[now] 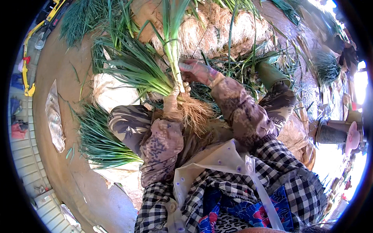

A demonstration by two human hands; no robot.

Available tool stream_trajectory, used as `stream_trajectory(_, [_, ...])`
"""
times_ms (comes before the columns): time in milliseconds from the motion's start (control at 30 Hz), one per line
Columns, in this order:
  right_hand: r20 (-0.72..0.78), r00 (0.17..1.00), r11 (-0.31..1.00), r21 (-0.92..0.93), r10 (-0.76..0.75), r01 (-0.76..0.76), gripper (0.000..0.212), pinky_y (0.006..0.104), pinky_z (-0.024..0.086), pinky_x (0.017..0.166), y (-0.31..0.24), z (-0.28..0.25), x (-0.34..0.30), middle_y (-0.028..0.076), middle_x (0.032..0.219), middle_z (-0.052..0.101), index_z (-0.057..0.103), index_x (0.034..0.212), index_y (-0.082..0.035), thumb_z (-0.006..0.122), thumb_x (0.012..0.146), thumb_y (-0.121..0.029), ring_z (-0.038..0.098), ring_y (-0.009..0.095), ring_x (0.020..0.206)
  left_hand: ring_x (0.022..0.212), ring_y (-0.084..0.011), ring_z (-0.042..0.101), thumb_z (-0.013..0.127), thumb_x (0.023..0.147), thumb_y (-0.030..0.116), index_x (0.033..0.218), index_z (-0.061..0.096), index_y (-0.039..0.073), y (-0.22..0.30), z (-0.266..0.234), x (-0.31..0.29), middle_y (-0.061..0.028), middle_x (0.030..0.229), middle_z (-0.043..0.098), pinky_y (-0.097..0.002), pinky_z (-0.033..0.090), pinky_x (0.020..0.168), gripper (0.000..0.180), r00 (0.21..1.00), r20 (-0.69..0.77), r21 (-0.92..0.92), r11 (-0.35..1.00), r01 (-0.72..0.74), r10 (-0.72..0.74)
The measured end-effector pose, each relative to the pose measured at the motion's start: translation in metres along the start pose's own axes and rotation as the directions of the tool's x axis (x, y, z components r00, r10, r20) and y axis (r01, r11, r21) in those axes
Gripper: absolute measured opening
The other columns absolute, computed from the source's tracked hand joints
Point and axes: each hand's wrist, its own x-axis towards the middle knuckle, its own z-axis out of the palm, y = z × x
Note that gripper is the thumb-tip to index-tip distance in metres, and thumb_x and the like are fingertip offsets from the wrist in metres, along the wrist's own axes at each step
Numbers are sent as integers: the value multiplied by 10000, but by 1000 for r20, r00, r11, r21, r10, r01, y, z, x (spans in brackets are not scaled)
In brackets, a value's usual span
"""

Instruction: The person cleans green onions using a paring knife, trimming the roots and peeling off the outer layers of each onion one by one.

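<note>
In front of my lap my left hand is closed around a bunch of green onions. Their leaves fan out to the upper left, and the tan roots hang to the right of my wrist. Most of my left fingers are hidden by the stems. My right hand is closed on upright green onion stalks with pale lower stems, crossing just above the bunch. Small whitish bulbs show below my right fingers.
A pile of green onions with pale roots lies ahead. More green onions rest on pale sacking to my left. My right foot wears a green boot. Buckets stand at far right, and a yellow-framed object lies far left.
</note>
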Motion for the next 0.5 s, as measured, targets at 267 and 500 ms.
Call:
stream_trajectory(267, [132, 756, 111, -959, -641, 261, 196, 212, 313, 369, 25, 17, 6, 11, 514, 502, 569, 668, -23, 603, 736, -204, 424, 79, 396, 538, -160, 537, 510, 799, 193, 847, 535, 33, -13, -9, -1, -57, 687, 548, -277, 478, 444, 168, 945, -323, 85, 996, -27, 53])
stream_trajectory(500, [41, 927, 916, -141, -372, 374, 196, 185, 280, 350, -4, -10, -59, -2, 582, 497, 567, 715, -36, 544, 779, -220, 375, 40, 423, 664, -184, 540, 492, 807, 200, 881, 472, 1, -6, -13, -2, -120, 781, 536, -282, 486, 589, 213, 981, -158, -114, 985, -131, 112])
